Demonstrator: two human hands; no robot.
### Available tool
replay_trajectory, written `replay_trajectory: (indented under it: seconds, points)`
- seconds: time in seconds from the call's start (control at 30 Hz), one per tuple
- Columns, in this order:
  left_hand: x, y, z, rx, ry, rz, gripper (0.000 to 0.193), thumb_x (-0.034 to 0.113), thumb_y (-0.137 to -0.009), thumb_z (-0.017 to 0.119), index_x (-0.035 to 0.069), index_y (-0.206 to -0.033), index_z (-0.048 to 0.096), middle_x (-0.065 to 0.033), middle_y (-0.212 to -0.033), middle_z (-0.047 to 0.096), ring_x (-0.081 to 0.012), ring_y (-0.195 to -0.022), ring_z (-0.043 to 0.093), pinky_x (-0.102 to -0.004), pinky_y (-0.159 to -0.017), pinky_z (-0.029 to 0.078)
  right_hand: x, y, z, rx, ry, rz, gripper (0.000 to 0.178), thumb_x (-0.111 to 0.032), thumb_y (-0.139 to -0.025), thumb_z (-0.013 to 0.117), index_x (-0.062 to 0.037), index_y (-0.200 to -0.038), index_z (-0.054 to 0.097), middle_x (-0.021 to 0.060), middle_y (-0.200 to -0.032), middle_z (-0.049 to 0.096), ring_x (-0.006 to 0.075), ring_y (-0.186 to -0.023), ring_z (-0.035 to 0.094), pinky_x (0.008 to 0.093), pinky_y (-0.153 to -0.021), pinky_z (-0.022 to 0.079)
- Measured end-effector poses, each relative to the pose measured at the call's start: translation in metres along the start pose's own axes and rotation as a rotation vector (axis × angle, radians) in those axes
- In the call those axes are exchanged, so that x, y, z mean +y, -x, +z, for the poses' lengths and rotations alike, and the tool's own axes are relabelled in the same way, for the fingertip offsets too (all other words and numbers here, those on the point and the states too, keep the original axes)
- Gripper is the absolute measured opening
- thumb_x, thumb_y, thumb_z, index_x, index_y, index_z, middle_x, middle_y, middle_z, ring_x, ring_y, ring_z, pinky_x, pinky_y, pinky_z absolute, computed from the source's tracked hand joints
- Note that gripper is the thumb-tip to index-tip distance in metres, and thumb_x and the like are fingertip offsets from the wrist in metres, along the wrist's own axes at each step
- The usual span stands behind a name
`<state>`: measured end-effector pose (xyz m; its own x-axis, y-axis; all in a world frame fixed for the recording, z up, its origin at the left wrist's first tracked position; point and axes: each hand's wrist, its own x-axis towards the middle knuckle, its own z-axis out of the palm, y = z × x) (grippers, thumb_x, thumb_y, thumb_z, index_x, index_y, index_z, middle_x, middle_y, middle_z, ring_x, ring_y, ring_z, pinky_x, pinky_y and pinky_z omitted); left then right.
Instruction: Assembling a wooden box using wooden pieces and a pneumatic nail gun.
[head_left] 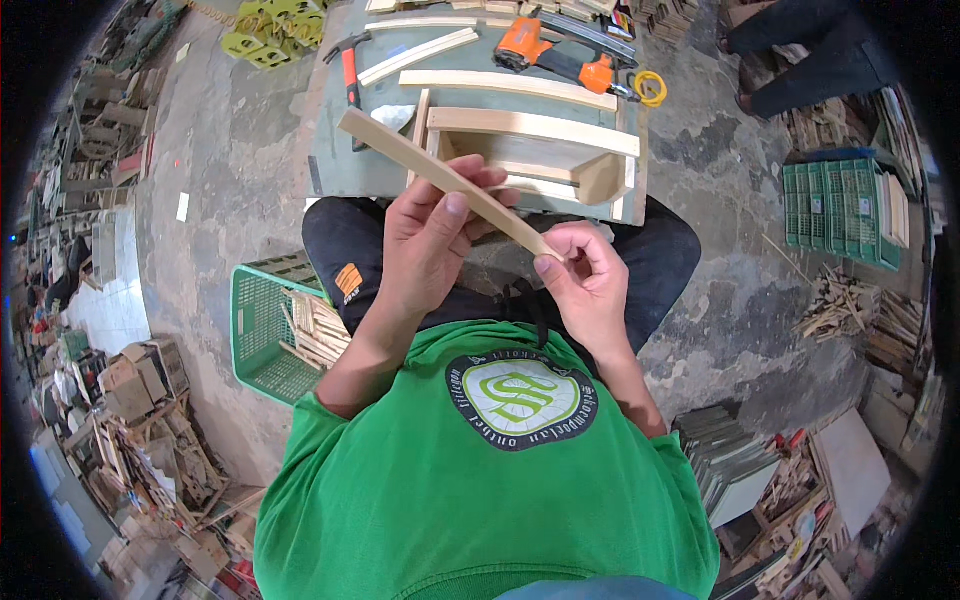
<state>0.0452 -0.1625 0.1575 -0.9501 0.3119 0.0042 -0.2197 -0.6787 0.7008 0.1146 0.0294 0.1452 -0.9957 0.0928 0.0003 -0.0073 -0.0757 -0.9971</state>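
Note:
A narrow wooden slat [400, 150] is held slantwise over my lap, its far end up to the left. My left hand [437, 225] grips it near the middle, thumb on top and fingers beneath. At the slat's near right end, my right hand [583, 278] pinches it between thumb and fingers. Beyond my hands, on a low worktable [335, 180], lies a wooden box frame [530, 122] with slat sides. Another slat [510, 87] lies just past it.
On the table are an orange nail gun [550, 55] and a red-handled hammer [350, 75]. A green crate [262, 350] of wood strips stands by my left side. Stacked green crates [835, 210] and wood scraps [845, 305] are at right. Another person's legs [810, 60] show far right.

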Motion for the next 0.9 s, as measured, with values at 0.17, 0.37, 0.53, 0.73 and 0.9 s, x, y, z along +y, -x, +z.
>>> replay_trajectory:
  seconds: [0.17,0.37,0.53,0.73,0.9]
  points:
    - [0.016,-0.007,-0.018,0.132,0.014,0.051,0.033,0.018,-0.110,0.053,0.000,-0.137,0.057,-0.0184,-0.121,0.070,-0.0332,-0.115,0.070,-0.0438,-0.094,0.062,-0.009,-0.005,-0.010,0.071,0.179,-0.107,0.016,0.002,-0.091,0.075,0.0004,-0.106,0.068,0.0053,-0.107,0.064,0.0086,-0.083,0.053,0.0224,-0.073,0.044]
    - [0.035,-0.005,-0.053,0.218,-0.012,0.148,0.029,0.017,-0.110,0.054,-0.001,-0.132,0.060,-0.0172,-0.119,0.071,-0.0279,-0.110,0.072,-0.0404,-0.093,0.062,-0.009,-0.012,-0.037,0.178,0.067,-0.129,0.010,-0.003,-0.095,0.073,-0.0004,-0.104,0.071,0.0061,-0.113,0.067,0.0076,-0.093,0.057,0.0213,-0.081,0.046]
    - [0.029,0.001,-0.043,0.297,-0.059,0.132,0.024,0.010,-0.107,0.058,-0.002,-0.127,0.062,-0.0152,-0.121,0.070,-0.0264,-0.110,0.073,-0.0368,-0.095,0.062,-0.012,-0.016,-0.043,0.276,0.123,-0.181,0.011,-0.002,-0.096,0.072,-0.0006,-0.106,0.068,0.0066,-0.116,0.067,0.0090,-0.098,0.060,0.0236,-0.088,0.047]
    - [0.022,0.001,-0.044,0.275,0.035,0.163,0.020,0.013,-0.107,0.059,-0.003,-0.118,0.062,-0.0159,-0.119,0.070,-0.0282,-0.113,0.072,-0.0364,-0.097,0.063,-0.016,-0.016,-0.039,0.317,0.104,-0.193,0.012,0.000,-0.096,0.072,-0.0010,-0.107,0.067,0.0062,-0.117,0.067,0.0083,-0.096,0.060,0.0226,-0.086,0.048]
    - [0.017,-0.001,-0.043,0.315,-0.315,0.206,0.023,0.019,-0.106,0.063,-0.003,-0.114,0.066,-0.0114,-0.102,0.073,-0.0186,-0.093,0.073,-0.0320,-0.080,0.064,-0.013,-0.019,-0.044,0.445,0.315,-0.146,0.011,-0.001,-0.095,0.073,-0.0003,-0.106,0.071,0.0060,-0.117,0.067,0.0079,-0.092,0.060,0.0214,-0.080,0.049]
